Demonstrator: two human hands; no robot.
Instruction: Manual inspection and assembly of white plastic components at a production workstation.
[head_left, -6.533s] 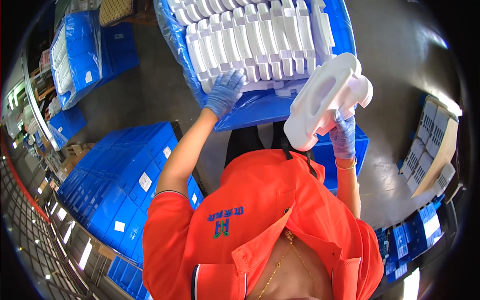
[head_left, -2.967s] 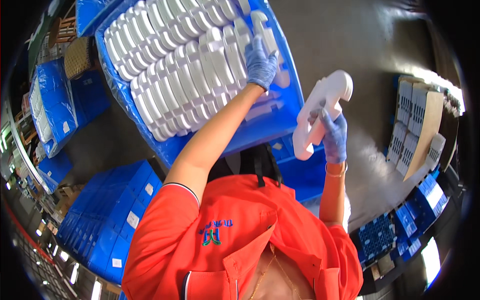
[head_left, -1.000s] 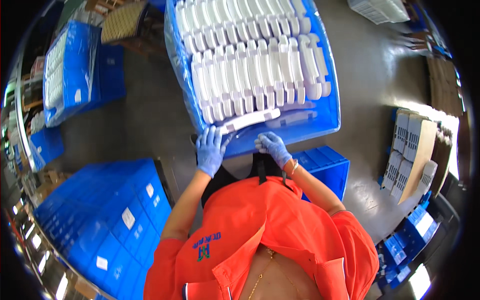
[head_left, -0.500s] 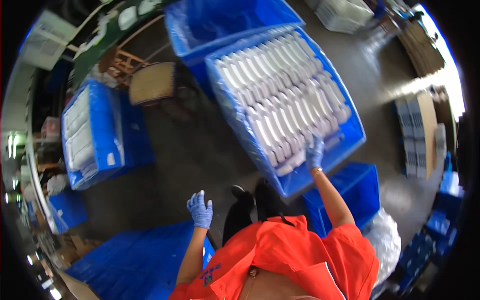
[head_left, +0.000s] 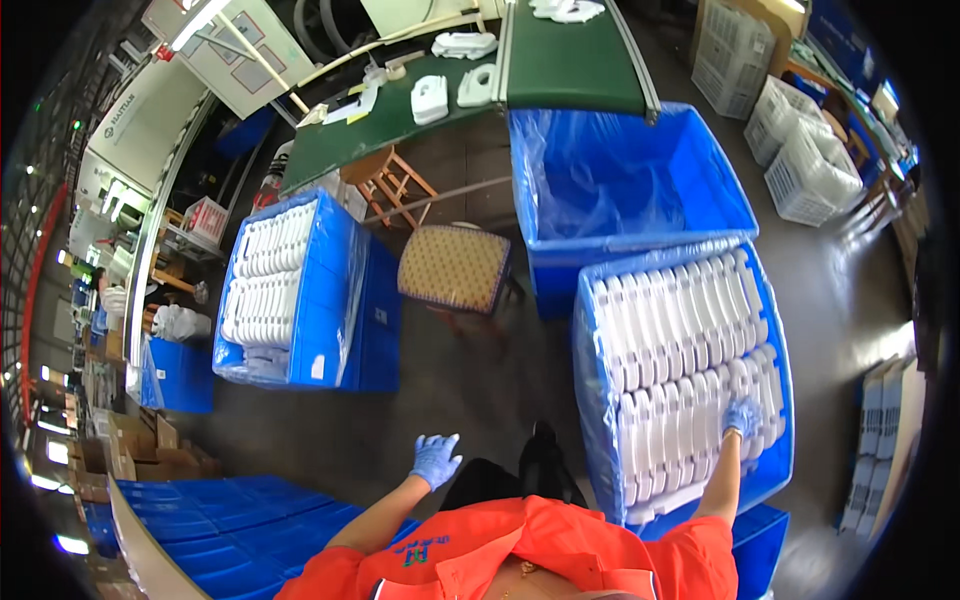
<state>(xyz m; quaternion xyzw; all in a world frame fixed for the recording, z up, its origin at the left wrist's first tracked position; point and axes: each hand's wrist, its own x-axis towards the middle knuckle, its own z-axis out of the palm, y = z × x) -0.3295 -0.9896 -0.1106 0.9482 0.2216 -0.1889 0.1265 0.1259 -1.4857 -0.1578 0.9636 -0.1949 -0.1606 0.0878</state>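
Blue-and-white knit gloves cover both my hands. My left hand [head_left: 436, 460] hangs over the floor in front of my body, fingers spread, holding nothing. On the right, a blue bin [head_left: 780, 450] lined with clear film holds two rows of curved white plastic parts [head_left: 680, 330], packed upright side by side. My right hand [head_left: 742, 415] reaches onto the nearer row toward its right end. Its fingers look stretched out over the tops of the parts; the fingertips are small and partly blurred against them.
Behind that bin stands a film-lined blue bin [head_left: 640, 240], below a green conveyor [head_left: 570, 65]. A patterned stool [head_left: 455, 268] stands in the middle. Left of it, another blue bin [head_left: 335, 300] holds white parts. More white pieces [head_left: 430, 100] lie on a green table [head_left: 350, 140].
The view has swung left, so the bins appear further right and more of the green table shows. My right hand has moved from the row's front edge onto its tops. My left hand stays open.
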